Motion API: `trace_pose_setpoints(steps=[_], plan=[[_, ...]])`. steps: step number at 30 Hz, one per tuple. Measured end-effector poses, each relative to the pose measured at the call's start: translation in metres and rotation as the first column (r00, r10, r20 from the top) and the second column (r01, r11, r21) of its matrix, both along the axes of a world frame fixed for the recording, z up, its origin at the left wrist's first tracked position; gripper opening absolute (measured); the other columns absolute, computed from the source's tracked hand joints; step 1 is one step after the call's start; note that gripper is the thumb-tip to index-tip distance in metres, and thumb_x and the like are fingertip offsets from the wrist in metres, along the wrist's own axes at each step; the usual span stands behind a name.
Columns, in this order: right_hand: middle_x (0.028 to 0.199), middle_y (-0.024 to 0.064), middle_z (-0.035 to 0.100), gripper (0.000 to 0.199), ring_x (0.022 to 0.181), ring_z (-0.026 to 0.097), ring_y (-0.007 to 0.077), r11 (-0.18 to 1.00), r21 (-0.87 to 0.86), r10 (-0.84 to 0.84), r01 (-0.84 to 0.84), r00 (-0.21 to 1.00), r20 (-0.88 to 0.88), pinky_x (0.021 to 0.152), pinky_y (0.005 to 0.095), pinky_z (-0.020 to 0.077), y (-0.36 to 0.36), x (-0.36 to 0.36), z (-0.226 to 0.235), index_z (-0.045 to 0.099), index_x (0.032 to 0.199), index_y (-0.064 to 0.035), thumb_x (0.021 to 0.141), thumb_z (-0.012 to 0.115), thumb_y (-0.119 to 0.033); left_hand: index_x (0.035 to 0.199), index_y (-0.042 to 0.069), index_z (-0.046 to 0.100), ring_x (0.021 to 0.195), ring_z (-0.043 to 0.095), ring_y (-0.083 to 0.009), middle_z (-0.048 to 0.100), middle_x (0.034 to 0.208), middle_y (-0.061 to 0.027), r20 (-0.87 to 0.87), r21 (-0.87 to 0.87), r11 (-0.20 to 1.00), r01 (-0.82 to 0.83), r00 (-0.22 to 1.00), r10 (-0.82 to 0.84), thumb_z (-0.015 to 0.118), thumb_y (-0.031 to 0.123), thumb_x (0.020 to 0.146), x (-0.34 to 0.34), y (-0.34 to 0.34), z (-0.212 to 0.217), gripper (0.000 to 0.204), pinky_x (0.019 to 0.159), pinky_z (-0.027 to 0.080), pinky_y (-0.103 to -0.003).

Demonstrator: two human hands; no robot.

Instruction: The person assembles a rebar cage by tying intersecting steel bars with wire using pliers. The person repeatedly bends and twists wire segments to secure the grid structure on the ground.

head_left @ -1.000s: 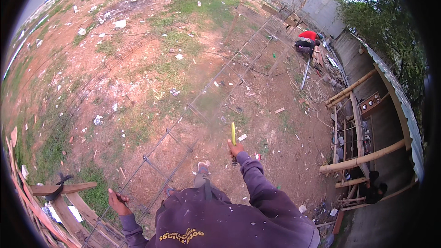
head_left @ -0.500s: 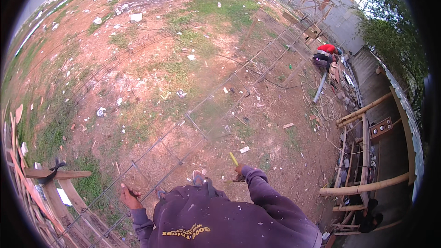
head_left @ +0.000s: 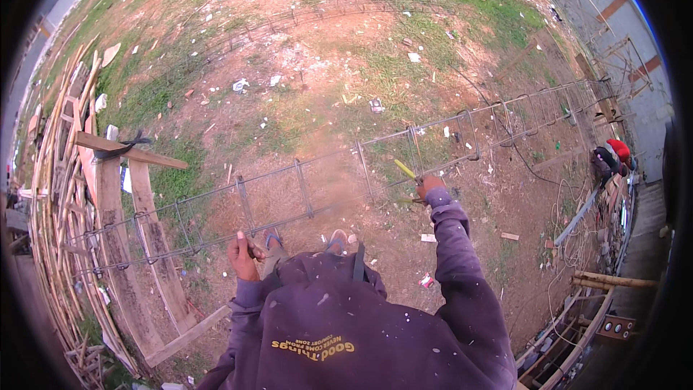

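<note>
Yellow tool [head_left: 404, 168] within the right fingers [head_left: 421, 188]

Arms and hands seen from above. The left arm [head_left: 247, 303] lies close beside the torso [head_left: 361, 325]; the left hand [head_left: 245, 258] points forward, forefinger extended, remaining fingers partly curled. The right arm [head_left: 458, 253] reaches farther forward; the right hand [head_left: 432, 188], fingers closed in a grip, is turned inward, toward the left.

dark purple sweatshirt [head_left: 390, 325] (flecked with pale spots [head_left: 435, 351]), yellow lettering [head_left: 315, 346], long sleeves [head_left: 462, 267]
</note>
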State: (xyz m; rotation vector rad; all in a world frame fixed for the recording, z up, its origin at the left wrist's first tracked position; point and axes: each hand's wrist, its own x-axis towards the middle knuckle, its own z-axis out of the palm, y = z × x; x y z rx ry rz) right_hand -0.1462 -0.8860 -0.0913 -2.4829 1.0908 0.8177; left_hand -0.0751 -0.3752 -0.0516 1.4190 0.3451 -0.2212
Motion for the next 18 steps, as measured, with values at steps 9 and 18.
trace_pose_setpoints(steps=[9, 18], plan=[[0.102, 0.0182, 0.068, 0.035, 0.097, 0.065, 0.0343, 0.979, -0.200, -0.017, 0.037, 0.995, 0.101, 0.082, 0.0431, 0.0529, 0.004, 0.046, -0.038, 0.068, 0.100, -0.0047, 0.078, 0.071, -0.032, 0.098, 0.001, 0.055, 0.051, 0.061, -0.0171, 0.060, 0.061, -0.0081, 0.034, -0.033, 0.995, -0.093, 0.995, 0.094, 0.041, 0.031, 0.101, -0.041, 0.008, 0.018, 0.033, 0.044, 0.045, -0.025], [0.091, 0.0152, 0.068, 0.033, 0.086, 0.067, 0.0270, 0.875, 0.411, -0.188, -0.257, 0.602, 0.776, 0.079, 0.0382, 0.0515, 0.128, 0.011, 0.039, 0.063, 0.102, 0.0008, 0.087, 0.066, -0.029, 0.111, 0.000, 0.054, 0.073, 0.069, -0.0250, 0.065, 0.078, -0.0113, -0.008, -0.325, 0.906, 0.270, 0.958, -0.288, 0.041, 0.028, 0.102, -0.010, -0.060, 0.035, 0.032, 0.061, 0.054, -0.033]])
